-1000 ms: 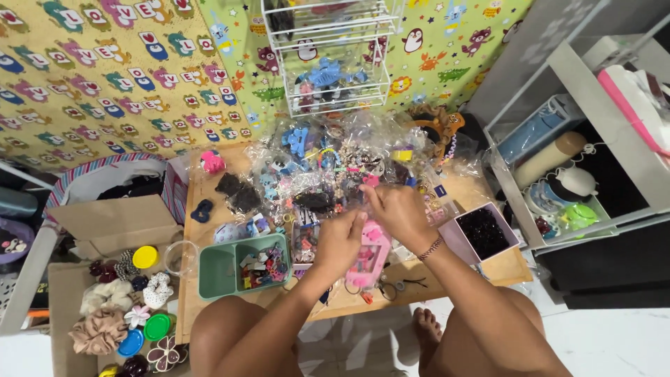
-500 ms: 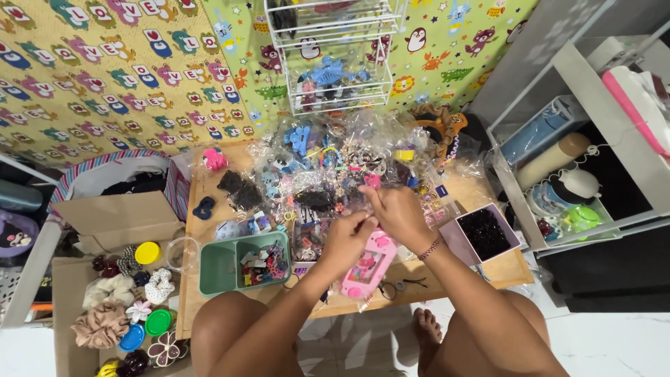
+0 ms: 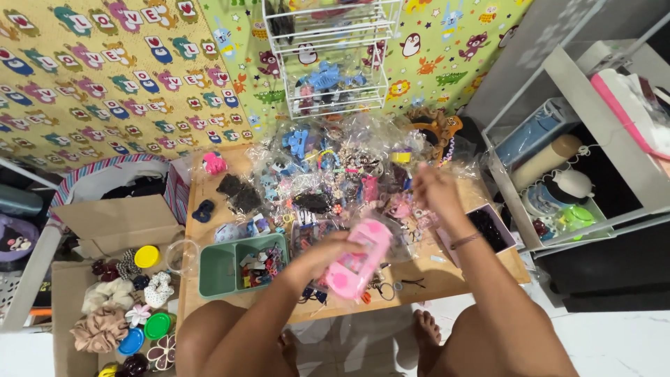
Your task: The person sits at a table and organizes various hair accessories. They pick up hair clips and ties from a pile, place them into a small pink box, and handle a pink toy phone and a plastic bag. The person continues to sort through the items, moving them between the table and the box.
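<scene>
Covering the low wooden table (image 3: 447, 276), bagged hair accessories (image 3: 328, 174) meet patterned wall mats (image 3: 105, 77).

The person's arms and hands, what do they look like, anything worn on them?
Both arms are bare, with no sleeves or gloves in view. The right hand has a thin dark band around its wrist. The left hand and its wrist show nothing worn; motion blur hides any rings.

Left hand (image 3: 328, 253) on pink case (image 3: 354, 260), cluttered wooden table (image 3: 447, 269).

Left hand (image 3: 333, 253) low, fingers curled in a grip; right hand (image 3: 434, 187) raised, blurred, forearm extended forward.
</scene>
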